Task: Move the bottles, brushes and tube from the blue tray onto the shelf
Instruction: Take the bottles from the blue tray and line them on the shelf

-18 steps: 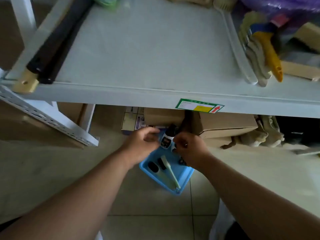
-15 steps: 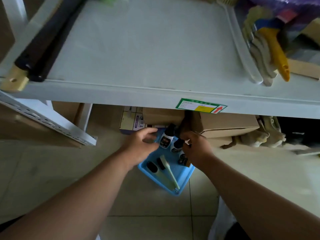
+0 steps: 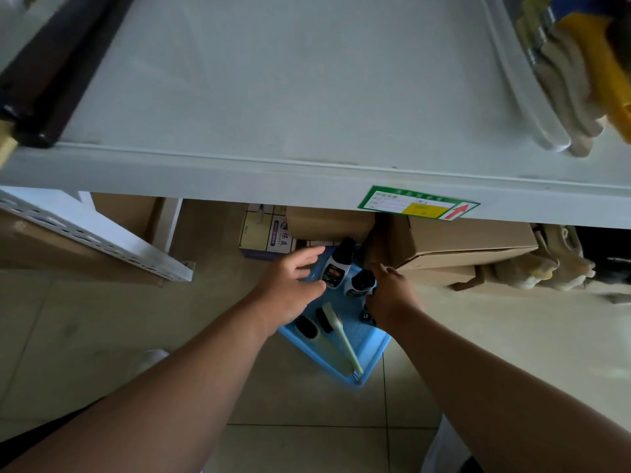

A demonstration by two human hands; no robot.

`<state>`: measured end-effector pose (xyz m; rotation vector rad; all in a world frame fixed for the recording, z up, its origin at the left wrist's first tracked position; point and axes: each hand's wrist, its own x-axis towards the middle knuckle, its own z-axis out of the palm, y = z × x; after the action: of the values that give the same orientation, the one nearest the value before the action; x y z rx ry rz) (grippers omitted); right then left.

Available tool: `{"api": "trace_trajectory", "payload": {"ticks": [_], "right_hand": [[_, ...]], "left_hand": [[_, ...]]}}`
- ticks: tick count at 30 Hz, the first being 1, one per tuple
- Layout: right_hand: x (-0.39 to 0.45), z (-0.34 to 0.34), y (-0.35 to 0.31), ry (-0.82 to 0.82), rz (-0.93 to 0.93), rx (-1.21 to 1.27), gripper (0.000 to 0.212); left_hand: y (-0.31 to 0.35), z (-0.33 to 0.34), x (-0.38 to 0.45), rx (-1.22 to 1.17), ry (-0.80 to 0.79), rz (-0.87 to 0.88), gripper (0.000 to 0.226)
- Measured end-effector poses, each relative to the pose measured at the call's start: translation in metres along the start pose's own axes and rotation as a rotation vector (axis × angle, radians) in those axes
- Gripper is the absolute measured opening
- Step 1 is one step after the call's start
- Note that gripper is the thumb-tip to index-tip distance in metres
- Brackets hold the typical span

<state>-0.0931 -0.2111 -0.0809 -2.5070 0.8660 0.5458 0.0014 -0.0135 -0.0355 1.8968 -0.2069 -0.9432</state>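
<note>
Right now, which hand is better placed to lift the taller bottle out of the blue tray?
The left hand: its open fingers already flank the taller bottle. The right hand sits at the shorter bottle, farther away.

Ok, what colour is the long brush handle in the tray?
Pale green, seen in the head view: brush handle in the blue tray.

The shelf [image 3: 307,97] is bare across its wide middle, hemmed on the left by a black roll [image 3: 44,80] and on the right by a pale tray rim [image 3: 522,97] with gloves [image 3: 560,97] beside it. Below its front edge, cardboard boxes [image 3: 454,247] crowd the far side of the blue tray [image 3: 368,349] on the floor, close behind the two bottles [image 3: 338,268] standing there. Open tiled floor [image 3: 102,336] lies left, right and near of the tray, with the slotted white upright [image 3: 85,233] slanting at far left.
</note>
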Motion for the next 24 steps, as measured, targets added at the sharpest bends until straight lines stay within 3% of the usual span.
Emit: {"api": "trace_trajectory", "payload": {"ticks": [3,11,16,24], "right_hand": [[0.002,0.003,-0.003,0.069,-0.079,-0.056,0.065],[0.010,-0.005,-0.017,0.058,-0.152,-0.134,0.038],[-0.010,-0.047,-0.044,0.038,-0.236,-0.044,0.027],[-0.104,-0.147,-0.097,0.087,-0.394,-0.105,0.018]], "left_hand": [[-0.002,0.000,0.001,0.026,-0.003,0.009,0.067],[-0.009,-0.003,0.009,0.085,-0.015,0.012,0.058],[0.011,-0.009,0.002,0.122,-0.046,0.107,0.050],[0.086,-0.034,-0.053,0.392,-0.107,0.248,0.043]]}}
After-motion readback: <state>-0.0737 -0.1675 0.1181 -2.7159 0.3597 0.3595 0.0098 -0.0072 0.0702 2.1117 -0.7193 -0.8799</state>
